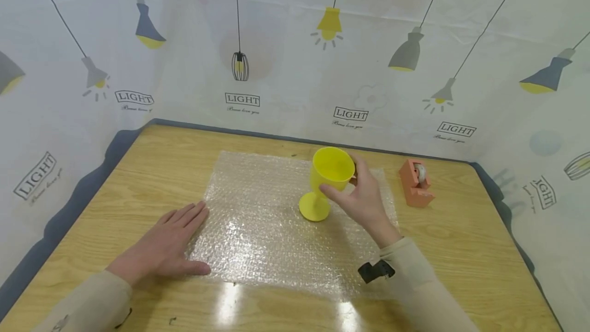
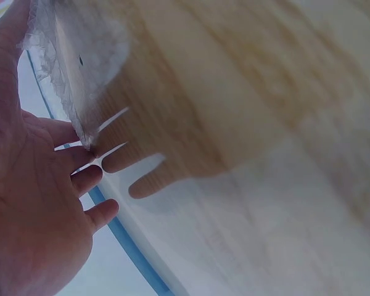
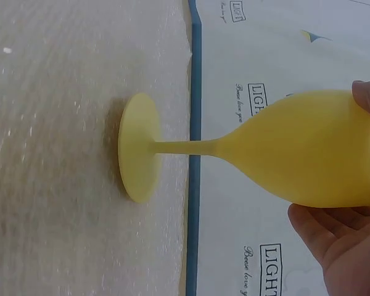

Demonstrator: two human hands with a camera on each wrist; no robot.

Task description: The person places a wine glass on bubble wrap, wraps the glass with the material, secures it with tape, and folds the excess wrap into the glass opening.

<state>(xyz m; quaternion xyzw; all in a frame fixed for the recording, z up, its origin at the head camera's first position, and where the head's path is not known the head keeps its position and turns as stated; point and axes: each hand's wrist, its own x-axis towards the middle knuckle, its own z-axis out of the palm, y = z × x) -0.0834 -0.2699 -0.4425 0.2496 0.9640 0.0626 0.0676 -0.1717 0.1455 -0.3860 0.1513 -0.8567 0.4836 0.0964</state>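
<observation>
A yellow goblet (image 1: 328,175) stands upright with its round foot on a sheet of bubble wrap (image 1: 262,199). My right hand (image 1: 364,196) grips the goblet's bowl, thumb on the near side and fingers on the other. From the right wrist view, the goblet (image 3: 302,151) shows its thin stem and foot, with fingertips at both sides of the bowl. My left hand (image 1: 168,242) lies at the wrap's left edge, fingers extended. In the left wrist view, that hand (image 2: 37,203) has its fingertips right at the wrap's edge.
An orange tape dispenser (image 1: 416,183) with a roll of tape stands right of the bubble wrap on the wooden table (image 1: 461,250). A white curtain (image 1: 295,65) printed with lamps closes off the back and sides.
</observation>
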